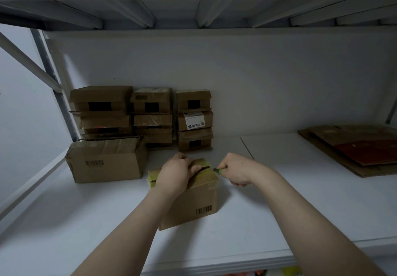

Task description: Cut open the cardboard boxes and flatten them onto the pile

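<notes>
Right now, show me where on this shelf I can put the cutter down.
Bare shelf between the taped box and the flattened cardboard pile, and along the front edge. Back left is crowded with stacked boxes.

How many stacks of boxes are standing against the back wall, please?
3, side by side: left stack behind the large box, middle stack, right stack. More may be hidden.

dim, soft shadows — edges bowed by wide-angle lens.
</notes>
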